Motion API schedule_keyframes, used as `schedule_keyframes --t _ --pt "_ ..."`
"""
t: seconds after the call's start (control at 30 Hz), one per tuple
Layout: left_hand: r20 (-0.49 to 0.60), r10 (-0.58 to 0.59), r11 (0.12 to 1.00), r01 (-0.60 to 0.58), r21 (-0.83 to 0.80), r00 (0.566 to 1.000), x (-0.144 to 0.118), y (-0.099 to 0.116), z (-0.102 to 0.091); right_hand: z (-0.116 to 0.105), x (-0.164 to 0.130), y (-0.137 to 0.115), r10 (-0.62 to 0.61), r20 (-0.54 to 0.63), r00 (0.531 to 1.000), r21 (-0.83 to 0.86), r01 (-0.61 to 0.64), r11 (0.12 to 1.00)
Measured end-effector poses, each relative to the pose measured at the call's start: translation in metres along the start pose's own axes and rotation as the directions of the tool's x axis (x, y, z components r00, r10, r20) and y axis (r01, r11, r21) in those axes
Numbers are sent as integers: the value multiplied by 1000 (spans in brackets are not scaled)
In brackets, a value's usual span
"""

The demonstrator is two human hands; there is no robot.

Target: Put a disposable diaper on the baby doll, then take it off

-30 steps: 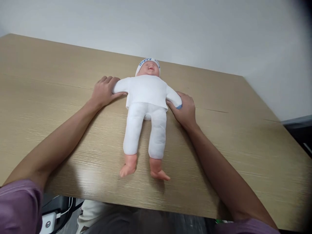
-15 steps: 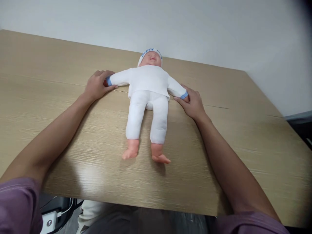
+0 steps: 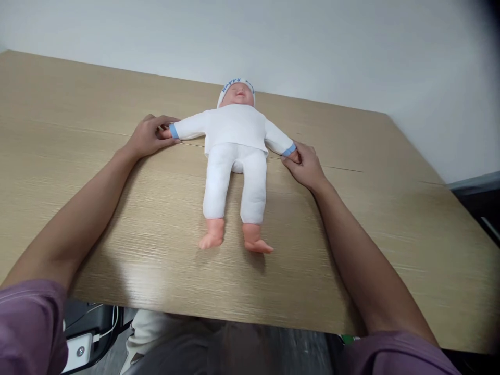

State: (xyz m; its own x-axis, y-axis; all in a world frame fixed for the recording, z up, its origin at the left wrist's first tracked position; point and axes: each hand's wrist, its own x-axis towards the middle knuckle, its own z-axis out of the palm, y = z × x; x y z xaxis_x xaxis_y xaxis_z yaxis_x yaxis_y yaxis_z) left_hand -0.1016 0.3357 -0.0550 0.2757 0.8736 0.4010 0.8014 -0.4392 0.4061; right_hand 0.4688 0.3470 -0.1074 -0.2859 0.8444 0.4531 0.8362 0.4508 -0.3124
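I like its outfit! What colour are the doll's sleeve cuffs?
Light blue cuffs on the white doll, in the head view.

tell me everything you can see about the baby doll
The baby doll lies face up on the wooden table, head toward the wall, arms spread, legs straight. It wears a soft white suit with blue cuffs and a white cap with blue lettering; its bare feet look plastic. The left hand grips one wrist, the right hand the other.

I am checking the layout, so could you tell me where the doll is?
The doll lies face-up mid-table near the wall, between both hands.
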Motion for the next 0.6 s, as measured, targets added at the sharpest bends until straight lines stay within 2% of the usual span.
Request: schedule_keyframes --t 0.17,0.33,0.5,0.6 --pt "-46 7 999 -5 37 999 -6 3 4 2 -2 2 12 -4 1000 -2 -12 1000" --pt "-160 -49 998 55 34 986 -25 11 3 -3 -21 -19 47 -90 995 -49 -52 997" --pt "-220 -76 994 92 65 973 -50 35 1 -9 -51 -62 137 -134 981 -47 -144 988" --pt "-237 -29 998 43 51 971 -61 73 -7 -21 -79 -109 220 -115 969 -11 -223 975"
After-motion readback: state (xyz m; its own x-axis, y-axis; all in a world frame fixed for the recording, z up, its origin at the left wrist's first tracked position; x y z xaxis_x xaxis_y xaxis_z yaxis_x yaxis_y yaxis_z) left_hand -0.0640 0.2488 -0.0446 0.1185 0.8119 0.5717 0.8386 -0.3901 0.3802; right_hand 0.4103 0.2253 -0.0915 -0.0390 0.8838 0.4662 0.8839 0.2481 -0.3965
